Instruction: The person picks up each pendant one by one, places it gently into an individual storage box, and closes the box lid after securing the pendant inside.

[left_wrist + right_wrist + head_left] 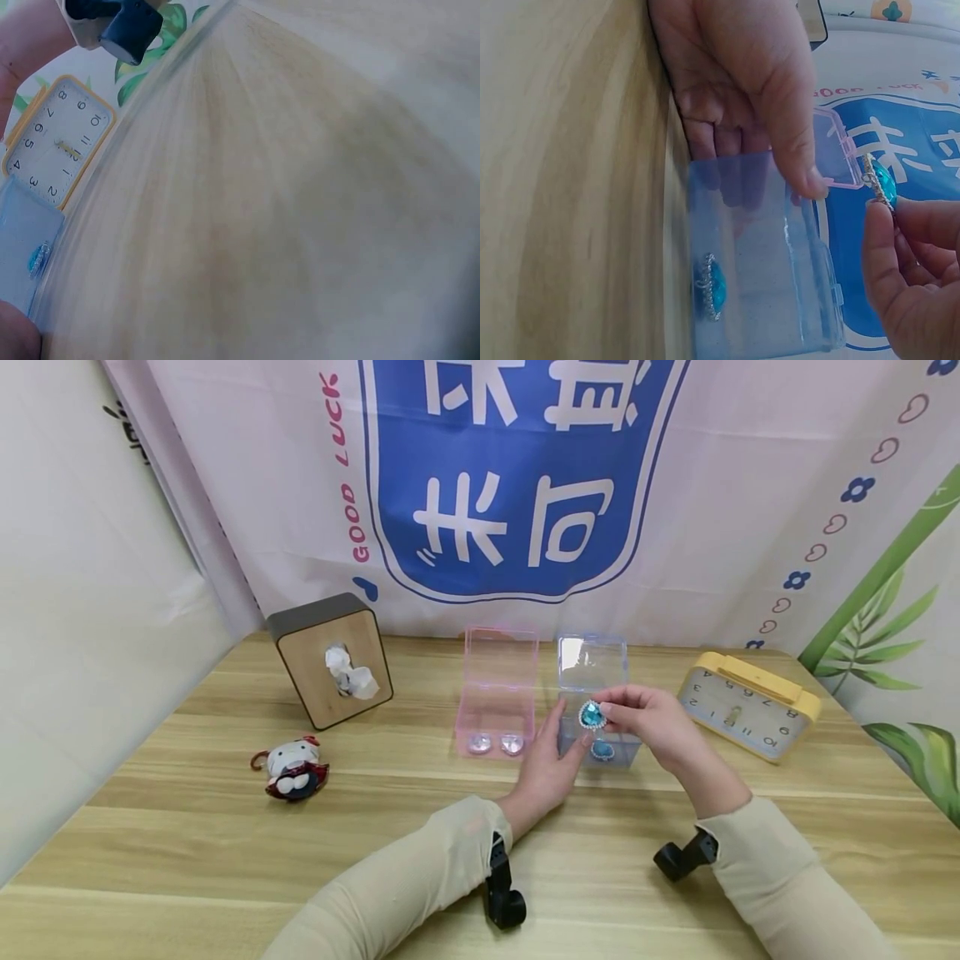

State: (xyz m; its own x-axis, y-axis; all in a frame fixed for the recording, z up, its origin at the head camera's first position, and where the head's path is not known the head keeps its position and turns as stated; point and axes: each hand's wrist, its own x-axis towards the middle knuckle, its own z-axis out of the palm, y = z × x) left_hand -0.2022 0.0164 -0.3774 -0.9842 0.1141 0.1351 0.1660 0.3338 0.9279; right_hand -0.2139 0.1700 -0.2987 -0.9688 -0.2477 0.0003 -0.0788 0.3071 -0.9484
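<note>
Between thumb and fingers my right hand (652, 722) pinches a blue gem charm (592, 715) with a beaded silver rim, above the opening of a clear blue box (765, 300). My left hand (546, 772) rests against that box's left side, its thumb along the near wall. In the right wrist view the left fingers lie along the box's side and the thumb is at its rim. A second blue gem charm (715, 287) lies inside the blue box. Left of it stands an open clear pink box (495, 710) with two pale gems (512, 744) in it.
A yellow alarm clock (750, 706) stands to the right of the boxes. A wooden tissue box (333, 660) and a small white and red figurine (293, 768) are at the left. Behind the wooden table (375, 860) hangs a printed cloth (285, 485).
</note>
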